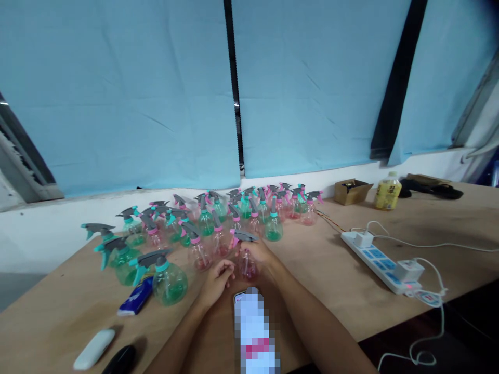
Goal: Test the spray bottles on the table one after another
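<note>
Both hands hold one pink spray bottle (246,264) on the worktop (331,270): right hand (260,253) wraps its neck, left hand (218,278) steadies (neighbours crowd close); a careless tug could topple them.

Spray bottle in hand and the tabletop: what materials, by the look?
Pink spray bottle held by the right hand: likely clear tinted plastic, glossy and see-through, with an opaque grey trigger head. Table: looks like bare plywood, matte, faint grain.
</note>
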A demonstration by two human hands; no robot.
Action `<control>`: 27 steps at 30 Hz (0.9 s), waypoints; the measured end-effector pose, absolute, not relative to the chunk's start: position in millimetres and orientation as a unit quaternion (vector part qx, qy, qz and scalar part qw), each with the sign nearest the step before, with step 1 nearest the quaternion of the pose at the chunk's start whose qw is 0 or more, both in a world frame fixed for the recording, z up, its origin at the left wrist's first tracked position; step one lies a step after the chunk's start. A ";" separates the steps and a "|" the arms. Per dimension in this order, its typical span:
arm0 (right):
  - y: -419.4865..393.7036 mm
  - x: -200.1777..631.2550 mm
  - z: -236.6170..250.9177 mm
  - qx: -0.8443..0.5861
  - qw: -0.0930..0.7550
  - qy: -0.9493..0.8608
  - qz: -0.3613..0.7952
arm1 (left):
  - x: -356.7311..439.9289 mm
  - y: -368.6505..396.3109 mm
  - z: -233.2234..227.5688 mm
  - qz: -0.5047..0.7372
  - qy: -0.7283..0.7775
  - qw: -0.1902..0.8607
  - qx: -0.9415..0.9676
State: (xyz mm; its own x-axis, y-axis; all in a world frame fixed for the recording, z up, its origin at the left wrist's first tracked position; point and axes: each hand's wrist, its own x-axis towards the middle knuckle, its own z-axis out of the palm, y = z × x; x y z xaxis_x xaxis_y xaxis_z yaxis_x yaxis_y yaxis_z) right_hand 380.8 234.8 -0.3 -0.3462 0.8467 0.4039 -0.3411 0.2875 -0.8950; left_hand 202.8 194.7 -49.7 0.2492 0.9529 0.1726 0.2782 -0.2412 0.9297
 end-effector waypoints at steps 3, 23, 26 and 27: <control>234.6 382.5 -1.2 -0.213 0.525 -0.610 0.554 | 202.6 194.1 -49.1 0.404 0.455 0.414 0.677; 233.3 383.8 0.7 -0.219 0.537 -0.609 0.541 | 201.0 196.5 -53.4 0.396 0.450 0.400 0.693; 233.0 383.0 0.8 -0.220 0.549 -0.606 0.531 | 200.9 196.7 -54.1 0.396 0.449 0.398 0.695; 233.6 383.0 0.1 -0.226 0.549 -0.604 0.531 | 200.9 196.5 -53.9 0.395 0.450 0.399 0.695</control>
